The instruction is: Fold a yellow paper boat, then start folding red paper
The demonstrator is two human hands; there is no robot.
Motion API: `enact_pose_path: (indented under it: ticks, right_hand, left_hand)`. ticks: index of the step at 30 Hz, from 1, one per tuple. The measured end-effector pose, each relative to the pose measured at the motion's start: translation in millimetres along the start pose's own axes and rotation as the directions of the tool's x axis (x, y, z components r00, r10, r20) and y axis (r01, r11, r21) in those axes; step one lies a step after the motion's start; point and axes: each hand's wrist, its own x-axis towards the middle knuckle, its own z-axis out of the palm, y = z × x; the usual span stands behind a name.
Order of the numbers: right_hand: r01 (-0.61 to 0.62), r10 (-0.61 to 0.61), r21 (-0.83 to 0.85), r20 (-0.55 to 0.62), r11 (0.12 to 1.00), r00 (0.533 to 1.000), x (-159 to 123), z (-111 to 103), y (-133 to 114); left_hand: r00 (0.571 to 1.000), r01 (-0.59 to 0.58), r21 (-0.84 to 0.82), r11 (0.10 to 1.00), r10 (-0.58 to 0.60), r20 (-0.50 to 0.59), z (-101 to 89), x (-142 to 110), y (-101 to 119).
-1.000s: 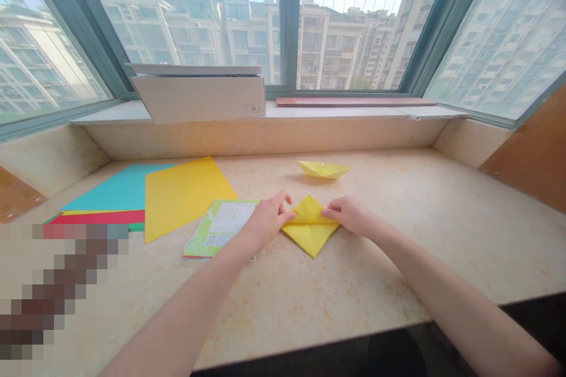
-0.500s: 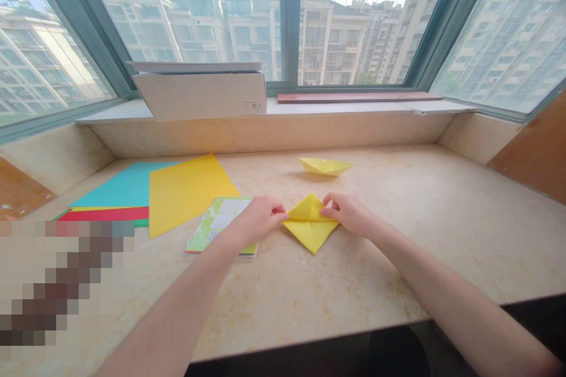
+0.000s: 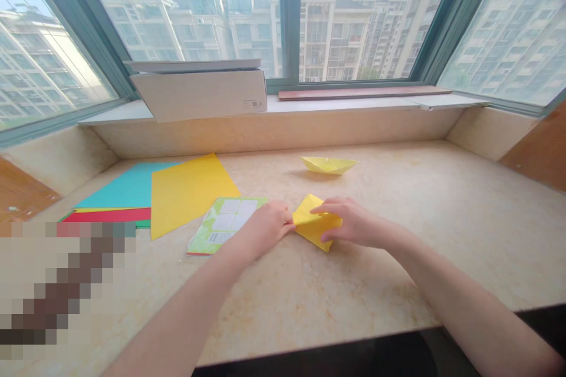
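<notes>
A folded piece of yellow paper [image 3: 313,225] lies between my hands on the stone-patterned counter. My left hand [image 3: 275,222] pinches its left corner between thumb and fingers. Around the right side of the paper curves my right hand [image 3: 349,221], with its fingers over the upper part and the thumb at the lower edge. Beyond the paper, apart from both hands, sits a folded yellow paper boat [image 3: 329,165]. A green-and-white paper packet [image 3: 230,221] in clear wrap lies beside my left hand, partly covered by the wrist.
At the left lie a large yellow sheet [image 3: 190,194], a blue sheet [image 3: 121,187] and a red sheet [image 3: 112,215]. A white box [image 3: 198,94] stands on the window ledge, beside a long reddish board [image 3: 362,93]. The counter's front edge runs beneath my forearms.
The yellow paper has turned and its diamond shape is narrower, its lower tip shifted right. My right hand has moved from a pinch at the upper right edge to a wider hold around the right side.
</notes>
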Motion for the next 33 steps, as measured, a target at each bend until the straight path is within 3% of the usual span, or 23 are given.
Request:
enact_pose_path:
  ticks: [8, 15, 22, 27, 33]
  right_hand:
    - [0.032, -0.04, 0.143, 0.056, 0.989, 0.998, 3.2, 2.2, 9.7]
    - [0.005, -0.031, 0.253, 0.098, 0.967, 0.995, 3.4, -2.3, 24.0]
    - [0.01, -0.045, 0.272, 0.123, 0.962, 0.991, 1.5, -7.8, 24.1]
    - [0.005, -0.03, 0.237, 0.099, 0.972, 0.995, 1.6, -6.9, 16.7]
    - [-0.108, 0.1, 0.157, 0.057, 0.982, 0.993, 11.9, -0.1, 14.8]
  left_hand:
    - [0.972, -0.228, -0.027, 0.973, 0.229, 0.059, -7.6, -2.1, -6.2]
    - [0.943, -0.329, 0.023, 0.944, 0.326, 0.069, -9.1, -4.4, 1.3]
    - [0.921, -0.377, 0.109, 0.92, 0.359, 0.151, -7.5, -7.0, 15.7]
    - [0.952, -0.299, 0.165, 0.94, 0.281, 0.124, 7.6, -8.2, 28.6]
    - [0.954, -0.295, 0.317, 0.901, 0.259, 0.15, 14.1, -11.4, 36.3]
